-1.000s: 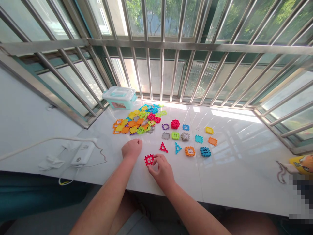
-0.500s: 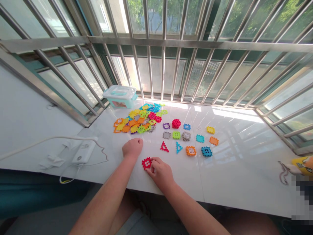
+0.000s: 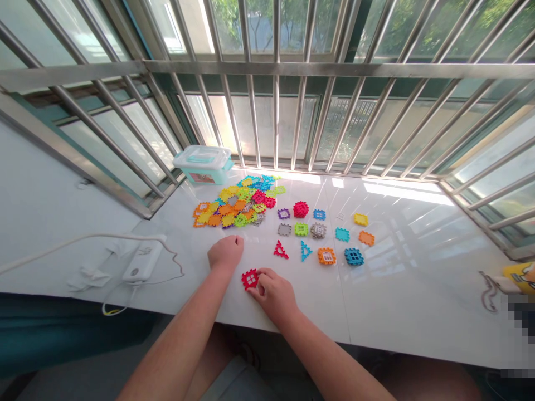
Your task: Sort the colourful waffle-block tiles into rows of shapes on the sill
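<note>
My right hand (image 3: pixel 276 291) pinches a red square building tile (image 3: pixel 249 279) by its right edge, between thumb and fingers. The tile has toothed edges and a window-like grid in its middle. My left hand (image 3: pixel 225 253) rests on the table as a closed fist, up and left of the red tile, with nothing sticking out of it. Just beyond that fist lies a heap of colourful building tiles (image 3: pixel 228 209). To the right of it are a red triangle tile (image 3: pixel 280 250) and a blue triangle tile (image 3: pixel 306 252), both flat on the tabletop.
Sorted tiles lie to the right, among them an orange stack (image 3: pixel 326 256), a dark blue stack (image 3: pixel 354 257) and a red stack (image 3: pixel 301 209). A lidded plastic box (image 3: pixel 203 165) stands behind the heap. A white power strip (image 3: pixel 144 259) with cables is at left; metal bars (image 3: pixel 276 68) enclose the back.
Both hands and the red tile keep their places on the table. Only the camera view has shifted slightly.
</note>
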### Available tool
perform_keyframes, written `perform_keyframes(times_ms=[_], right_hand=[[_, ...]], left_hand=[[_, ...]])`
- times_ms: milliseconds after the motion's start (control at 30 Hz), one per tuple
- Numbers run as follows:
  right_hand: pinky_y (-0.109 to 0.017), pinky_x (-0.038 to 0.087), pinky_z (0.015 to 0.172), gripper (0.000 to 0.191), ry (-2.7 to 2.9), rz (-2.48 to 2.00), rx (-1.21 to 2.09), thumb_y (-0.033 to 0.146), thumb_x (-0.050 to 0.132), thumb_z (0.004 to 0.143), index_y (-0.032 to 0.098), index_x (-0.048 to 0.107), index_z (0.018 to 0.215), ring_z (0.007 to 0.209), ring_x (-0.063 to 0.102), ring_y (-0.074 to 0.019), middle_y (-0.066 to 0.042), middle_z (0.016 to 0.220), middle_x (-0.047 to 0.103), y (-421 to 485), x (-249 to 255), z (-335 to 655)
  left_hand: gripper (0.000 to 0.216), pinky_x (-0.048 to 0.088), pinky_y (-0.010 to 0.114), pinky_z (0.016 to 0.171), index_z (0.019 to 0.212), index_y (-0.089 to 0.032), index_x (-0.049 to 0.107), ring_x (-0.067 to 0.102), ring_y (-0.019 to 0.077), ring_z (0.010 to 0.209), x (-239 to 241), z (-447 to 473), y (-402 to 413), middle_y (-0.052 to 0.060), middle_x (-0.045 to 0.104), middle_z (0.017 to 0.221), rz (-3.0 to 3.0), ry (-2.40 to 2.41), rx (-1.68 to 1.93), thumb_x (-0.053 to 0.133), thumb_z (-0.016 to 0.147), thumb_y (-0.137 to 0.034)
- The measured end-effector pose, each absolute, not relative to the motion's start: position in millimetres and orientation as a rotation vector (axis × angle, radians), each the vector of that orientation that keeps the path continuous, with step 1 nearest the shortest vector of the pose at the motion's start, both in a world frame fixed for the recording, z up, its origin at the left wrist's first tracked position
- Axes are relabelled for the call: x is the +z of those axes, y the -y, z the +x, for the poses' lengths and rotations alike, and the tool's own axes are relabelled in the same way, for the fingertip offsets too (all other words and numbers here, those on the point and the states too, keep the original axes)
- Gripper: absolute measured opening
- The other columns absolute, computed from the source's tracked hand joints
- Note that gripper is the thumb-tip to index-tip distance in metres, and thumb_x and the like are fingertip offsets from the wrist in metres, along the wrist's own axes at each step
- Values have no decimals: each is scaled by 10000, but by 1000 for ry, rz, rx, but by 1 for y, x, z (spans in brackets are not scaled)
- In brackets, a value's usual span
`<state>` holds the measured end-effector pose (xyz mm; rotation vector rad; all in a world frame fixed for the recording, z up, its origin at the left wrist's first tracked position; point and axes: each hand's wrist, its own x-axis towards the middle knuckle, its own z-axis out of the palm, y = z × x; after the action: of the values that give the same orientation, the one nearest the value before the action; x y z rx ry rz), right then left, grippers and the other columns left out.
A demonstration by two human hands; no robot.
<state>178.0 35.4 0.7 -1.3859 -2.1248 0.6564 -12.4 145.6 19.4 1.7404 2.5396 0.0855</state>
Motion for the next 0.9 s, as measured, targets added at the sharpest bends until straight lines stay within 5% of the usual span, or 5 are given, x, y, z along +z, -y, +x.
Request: perform_keyframes(times_ms=[900], right_hand=[[-231, 468, 715, 249, 2186, -1454, 650, 391, 758, 900, 231, 631, 757, 818, 679, -117, 35, 1288, 679, -35, 10, 177]], left_hand=[[524, 489, 366, 728, 989, -234, 814, 718, 309, 853, 19, -12, -145, 139, 777, 935, 1743, -2540, 92, 317, 993, -400]])
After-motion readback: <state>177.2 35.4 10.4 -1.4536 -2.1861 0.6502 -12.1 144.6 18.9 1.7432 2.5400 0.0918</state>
